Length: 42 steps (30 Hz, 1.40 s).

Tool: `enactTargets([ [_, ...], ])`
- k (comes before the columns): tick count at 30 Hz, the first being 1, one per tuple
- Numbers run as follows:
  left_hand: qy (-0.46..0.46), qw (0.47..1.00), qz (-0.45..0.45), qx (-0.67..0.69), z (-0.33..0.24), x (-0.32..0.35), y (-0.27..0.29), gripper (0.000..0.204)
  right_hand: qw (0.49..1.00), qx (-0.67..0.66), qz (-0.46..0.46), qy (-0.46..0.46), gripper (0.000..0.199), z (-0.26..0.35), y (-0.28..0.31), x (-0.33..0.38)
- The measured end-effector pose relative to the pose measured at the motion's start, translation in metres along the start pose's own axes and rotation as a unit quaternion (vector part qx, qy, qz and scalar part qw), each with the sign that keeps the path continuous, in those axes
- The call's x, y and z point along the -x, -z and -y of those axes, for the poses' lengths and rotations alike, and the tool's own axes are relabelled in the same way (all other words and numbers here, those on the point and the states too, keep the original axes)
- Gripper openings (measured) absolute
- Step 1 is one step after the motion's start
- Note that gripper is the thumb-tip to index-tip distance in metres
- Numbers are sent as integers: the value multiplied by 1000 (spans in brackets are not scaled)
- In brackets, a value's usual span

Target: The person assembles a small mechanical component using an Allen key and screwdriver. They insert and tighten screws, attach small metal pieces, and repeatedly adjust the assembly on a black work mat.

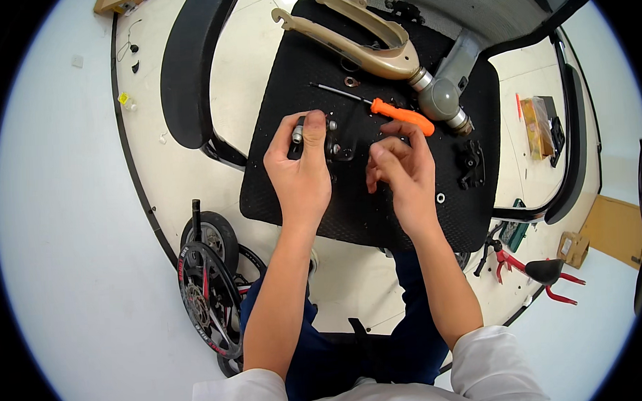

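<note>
My left hand (302, 155) is closed around a black brake caliper (330, 138) with silver bolts, its thumb lying across the top. Much of the part is hidden by the fingers. To its right, my right hand (405, 169) is raised over the seat, fingers curled and thumb bent toward them. Whatever they pinch, if anything, is too small or hidden to make out. Just beyond the hands lies a screwdriver (401, 115) with an orange handle. A second black caliper-like part (469, 163) rests right of my right hand, near a small silver nut (441, 198).
The black chair seat (278, 191) serves as the work surface, between armrests (193, 70). A beige bicycle fork (362, 54) with a grey joint (441, 99) lies at its far side. Wheels (204, 296) stand on the floor at left, a red frame part (510, 261) at right.
</note>
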<state>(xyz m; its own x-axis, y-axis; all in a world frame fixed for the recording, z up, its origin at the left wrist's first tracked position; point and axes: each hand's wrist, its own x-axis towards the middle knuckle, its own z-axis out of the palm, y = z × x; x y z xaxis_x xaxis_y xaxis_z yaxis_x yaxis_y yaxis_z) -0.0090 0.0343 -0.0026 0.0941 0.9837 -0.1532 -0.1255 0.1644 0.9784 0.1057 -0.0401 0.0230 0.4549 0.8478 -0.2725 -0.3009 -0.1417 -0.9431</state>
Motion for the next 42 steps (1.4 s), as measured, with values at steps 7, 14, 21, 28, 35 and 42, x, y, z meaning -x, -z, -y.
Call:
enactTargets([
  [7, 92, 990, 4, 110, -7, -2, -2, 43, 989, 53, 18, -134, 29, -3, 2, -13],
  [14, 167, 980, 29, 105, -8, 0, 3, 39, 988, 68, 123, -59, 25, 3, -1, -8],
  [21, 161, 970, 33, 180, -10, -2, 5, 43, 979, 63, 194, -17, 25, 2, 6, -9],
  [28, 190, 968, 84, 141, -14, -1, 4, 40, 974, 130, 183, -4, 16, 7, 6, -8],
  [35, 263, 961, 46, 79, -7, -8, 6, 40, 969, 128, 112, 180, 14, 6, 13, -5],
  [42, 202, 965, 18, 165, -18, -17, 21, 45, 992, 78, 72, 63, 14, 19, 53, -3],
])
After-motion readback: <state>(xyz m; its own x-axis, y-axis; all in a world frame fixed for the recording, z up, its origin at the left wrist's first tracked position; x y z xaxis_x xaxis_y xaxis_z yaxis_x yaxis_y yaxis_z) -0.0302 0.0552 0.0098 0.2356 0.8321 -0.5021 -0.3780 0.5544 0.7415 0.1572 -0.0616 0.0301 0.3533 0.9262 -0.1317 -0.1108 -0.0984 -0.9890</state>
